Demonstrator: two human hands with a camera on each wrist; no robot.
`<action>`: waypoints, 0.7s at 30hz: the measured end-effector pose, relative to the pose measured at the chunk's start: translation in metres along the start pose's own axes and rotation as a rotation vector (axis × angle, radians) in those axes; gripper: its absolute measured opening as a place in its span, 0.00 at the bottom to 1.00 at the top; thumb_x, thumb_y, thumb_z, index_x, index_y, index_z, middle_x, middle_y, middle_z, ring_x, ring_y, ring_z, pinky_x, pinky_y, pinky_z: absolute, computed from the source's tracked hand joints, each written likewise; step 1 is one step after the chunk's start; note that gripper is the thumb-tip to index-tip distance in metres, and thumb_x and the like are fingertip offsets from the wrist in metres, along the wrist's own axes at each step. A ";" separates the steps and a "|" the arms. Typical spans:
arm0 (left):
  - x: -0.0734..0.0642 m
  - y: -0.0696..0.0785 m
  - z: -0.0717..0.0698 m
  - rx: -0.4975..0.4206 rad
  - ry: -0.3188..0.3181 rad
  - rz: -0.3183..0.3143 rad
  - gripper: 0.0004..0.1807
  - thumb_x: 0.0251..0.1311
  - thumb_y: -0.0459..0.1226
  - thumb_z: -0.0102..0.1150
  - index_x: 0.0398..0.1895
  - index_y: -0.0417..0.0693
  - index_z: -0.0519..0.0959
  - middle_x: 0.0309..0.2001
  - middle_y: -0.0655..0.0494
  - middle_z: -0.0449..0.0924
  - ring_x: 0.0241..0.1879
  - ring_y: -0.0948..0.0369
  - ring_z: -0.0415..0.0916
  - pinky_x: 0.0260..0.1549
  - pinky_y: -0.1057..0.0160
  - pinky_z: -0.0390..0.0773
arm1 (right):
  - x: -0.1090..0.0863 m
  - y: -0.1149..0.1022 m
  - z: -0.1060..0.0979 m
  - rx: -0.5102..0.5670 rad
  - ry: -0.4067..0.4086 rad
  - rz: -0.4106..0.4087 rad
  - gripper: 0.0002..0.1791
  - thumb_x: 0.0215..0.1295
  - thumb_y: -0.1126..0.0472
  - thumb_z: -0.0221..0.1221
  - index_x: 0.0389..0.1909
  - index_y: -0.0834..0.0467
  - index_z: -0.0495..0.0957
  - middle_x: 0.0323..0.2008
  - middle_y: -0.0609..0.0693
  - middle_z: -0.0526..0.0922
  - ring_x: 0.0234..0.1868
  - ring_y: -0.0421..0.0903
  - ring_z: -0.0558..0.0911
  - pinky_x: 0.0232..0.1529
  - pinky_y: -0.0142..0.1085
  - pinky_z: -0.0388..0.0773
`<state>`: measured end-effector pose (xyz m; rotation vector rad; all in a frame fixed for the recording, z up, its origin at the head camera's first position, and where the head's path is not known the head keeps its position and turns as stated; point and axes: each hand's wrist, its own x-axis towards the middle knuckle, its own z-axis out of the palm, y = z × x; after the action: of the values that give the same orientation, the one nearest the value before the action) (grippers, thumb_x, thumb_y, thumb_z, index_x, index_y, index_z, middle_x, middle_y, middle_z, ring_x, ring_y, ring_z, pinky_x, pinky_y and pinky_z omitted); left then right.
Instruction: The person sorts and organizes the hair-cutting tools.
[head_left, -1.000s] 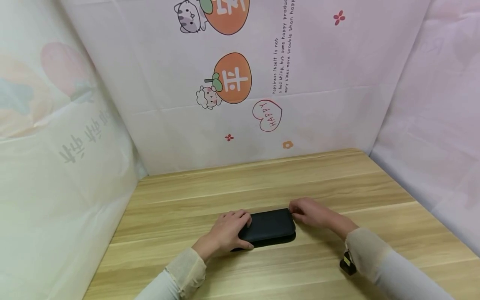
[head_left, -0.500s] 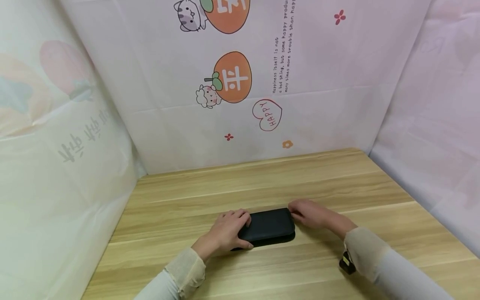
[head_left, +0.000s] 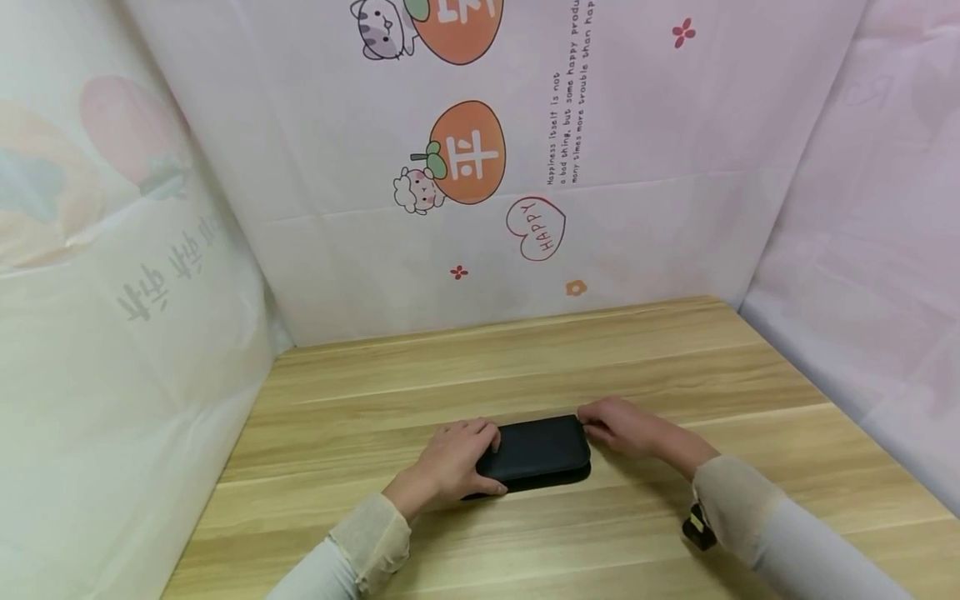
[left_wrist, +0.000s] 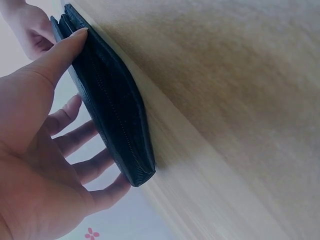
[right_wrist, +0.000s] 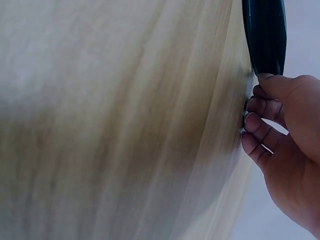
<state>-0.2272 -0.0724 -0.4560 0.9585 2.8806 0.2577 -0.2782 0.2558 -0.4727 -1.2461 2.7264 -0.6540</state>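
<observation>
A black zip wallet (head_left: 543,450) lies flat on the wooden table. Its left end is in the grip of my left hand (head_left: 453,462), thumb on the near edge and fingers over the top and far side. In the left wrist view, zipper teeth run along the edge of the wallet (left_wrist: 112,100). At the wallet's far right corner, my right hand (head_left: 618,427) pinches with thumb and forefinger. The right wrist view has that right hand (right_wrist: 295,125) at the wallet's tip (right_wrist: 265,37), other fingers curled. Whatever lies between the pinching fingertips is hidden; a zipper pull cannot be made out.
The wooden table (head_left: 360,392) spreads around the wallet. White printed cloth (head_left: 337,275) hangs behind it and on both sides. A small black item with a yellow mark (head_left: 699,527) sits by the right sleeve cuff (head_left: 738,500).
Both hands keep their places on the wallet. Only a slight shift of the head view shows.
</observation>
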 end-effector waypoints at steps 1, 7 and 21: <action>0.000 0.000 0.000 0.002 0.000 -0.001 0.29 0.54 0.64 0.70 0.47 0.59 0.71 0.56 0.63 0.74 0.55 0.59 0.73 0.59 0.46 0.71 | 0.000 0.000 0.000 0.000 0.001 0.000 0.12 0.73 0.69 0.58 0.29 0.53 0.74 0.24 0.38 0.71 0.27 0.34 0.68 0.32 0.32 0.68; -0.001 0.001 -0.001 -0.004 -0.004 0.000 0.29 0.53 0.63 0.71 0.46 0.58 0.71 0.56 0.62 0.75 0.56 0.58 0.74 0.59 0.46 0.72 | -0.001 -0.001 -0.001 -0.012 0.008 -0.007 0.12 0.71 0.70 0.59 0.29 0.53 0.74 0.24 0.37 0.71 0.27 0.34 0.68 0.31 0.32 0.68; 0.000 0.001 -0.003 0.005 -0.004 0.003 0.29 0.54 0.64 0.70 0.47 0.58 0.71 0.56 0.62 0.75 0.56 0.58 0.74 0.58 0.46 0.73 | -0.005 -0.004 -0.004 0.004 0.052 -0.078 0.13 0.71 0.71 0.59 0.28 0.54 0.73 0.22 0.39 0.68 0.26 0.33 0.66 0.30 0.31 0.66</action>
<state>-0.2266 -0.0719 -0.4531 0.9632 2.8781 0.2485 -0.2728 0.2586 -0.4679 -1.3591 2.7284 -0.7091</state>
